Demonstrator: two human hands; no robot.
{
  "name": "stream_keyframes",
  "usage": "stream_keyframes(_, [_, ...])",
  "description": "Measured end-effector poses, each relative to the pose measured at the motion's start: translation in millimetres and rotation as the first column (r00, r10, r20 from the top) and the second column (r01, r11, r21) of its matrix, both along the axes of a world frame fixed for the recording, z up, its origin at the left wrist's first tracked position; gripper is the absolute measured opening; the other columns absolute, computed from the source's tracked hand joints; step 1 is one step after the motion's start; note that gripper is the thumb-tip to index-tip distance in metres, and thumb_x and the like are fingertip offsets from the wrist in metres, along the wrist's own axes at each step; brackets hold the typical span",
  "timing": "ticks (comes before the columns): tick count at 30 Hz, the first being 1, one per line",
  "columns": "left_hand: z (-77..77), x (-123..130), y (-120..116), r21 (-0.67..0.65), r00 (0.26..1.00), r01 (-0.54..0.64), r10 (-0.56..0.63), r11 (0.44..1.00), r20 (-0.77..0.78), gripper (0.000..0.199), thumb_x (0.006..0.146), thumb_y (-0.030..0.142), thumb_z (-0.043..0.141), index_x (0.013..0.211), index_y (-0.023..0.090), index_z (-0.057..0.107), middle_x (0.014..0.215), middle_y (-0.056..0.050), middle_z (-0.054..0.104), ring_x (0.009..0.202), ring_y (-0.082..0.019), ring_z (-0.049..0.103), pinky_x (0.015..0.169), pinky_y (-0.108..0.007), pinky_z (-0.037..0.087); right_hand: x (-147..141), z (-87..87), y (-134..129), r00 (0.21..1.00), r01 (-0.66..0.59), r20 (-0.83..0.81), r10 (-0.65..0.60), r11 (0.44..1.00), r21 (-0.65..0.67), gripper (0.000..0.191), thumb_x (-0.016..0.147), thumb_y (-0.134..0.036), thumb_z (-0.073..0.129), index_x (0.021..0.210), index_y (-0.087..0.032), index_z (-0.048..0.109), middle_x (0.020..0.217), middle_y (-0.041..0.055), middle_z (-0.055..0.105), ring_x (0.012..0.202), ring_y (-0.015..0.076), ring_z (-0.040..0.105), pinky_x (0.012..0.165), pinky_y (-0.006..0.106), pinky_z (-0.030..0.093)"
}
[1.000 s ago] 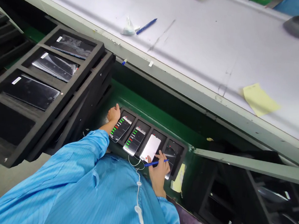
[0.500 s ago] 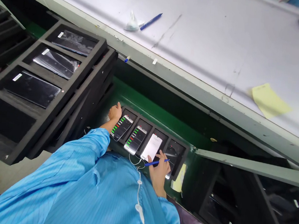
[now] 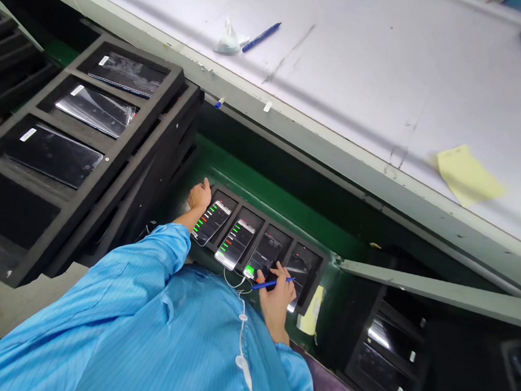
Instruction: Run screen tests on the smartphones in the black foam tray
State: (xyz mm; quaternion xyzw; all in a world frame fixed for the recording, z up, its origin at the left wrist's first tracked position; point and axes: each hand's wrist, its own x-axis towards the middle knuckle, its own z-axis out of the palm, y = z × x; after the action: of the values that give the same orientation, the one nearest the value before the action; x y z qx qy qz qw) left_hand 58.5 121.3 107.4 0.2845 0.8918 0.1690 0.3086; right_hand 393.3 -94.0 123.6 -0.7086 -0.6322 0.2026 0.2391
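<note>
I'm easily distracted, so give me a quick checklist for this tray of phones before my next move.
1. Blue pen in the right hand: ok, held.
2. Left hand gripping the tray: cannot tell; it is at the tray's left end.
3. Leftmost phone and second phone lit: ok, both show coloured lines.
4. Third phone lit: ok, dark screen with a green patch low on it.
5. Rightmost phone lit: not ok, its visible part looks dark.
6. White cable plugged in firmly: cannot tell.
</note>
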Motion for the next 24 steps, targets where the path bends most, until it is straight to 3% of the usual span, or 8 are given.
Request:
stream_keyframes(6, [2.8,1.1,-0.2,-0.001,1.000,0.008,-0.008,1.000,-0.003,0.067,0.114,0.063,0.030,0.107,0.023,0.083,0.123,-0.020,0.081,0.121,-0.038,0.075,0.100,-0.046,0.058,-4.0,-2.2,-0.4,0.998,-0.061,-0.019,0.061,0.998,0.010,0.050,0.104,-0.073,0.050,0.113,-0.024,0.060,0.147,0.0161,0.067,0.146,0.0363,0.051,0.117,0.054,0.032])
stream_keyframes(14, [5.5,1.8,-0.3,-0.005,1.000,-0.001,0.000,1.000,-0.008,0.065,0.114,0.062,0.031,0.105,0.023,0.083,0.122,-0.020,0.081,0.120,-0.038,0.076,0.099,-0.046,0.058,-16.4,-3.8,2.5,0.994,-0.084,0.072,0.082,0.996,0.014,0.050,0.104,-0.070,0.047,0.117,-0.024,0.061,0.159,0.0192,0.059,0.150,0.0366,0.048,0.120,0.056,0.031])
stream_keyframes(24, [6.2,2.2,-0.1,-0.005,1.000,-0.009,0.009,1.000,-0.008,0.066,0.114,0.064,0.032,0.104,0.023,0.083,0.121,-0.020,0.081,0.119,-0.038,0.076,0.099,-0.045,0.058,-12.9,-2.2,1.4,0.999,-0.039,0.030,0.039,0.999,0.016,0.046,0.103,-0.066,0.052,0.119,-0.024,0.061,0.151,0.0192,0.064,0.150,0.0380,0.048,0.120,0.057,0.030])
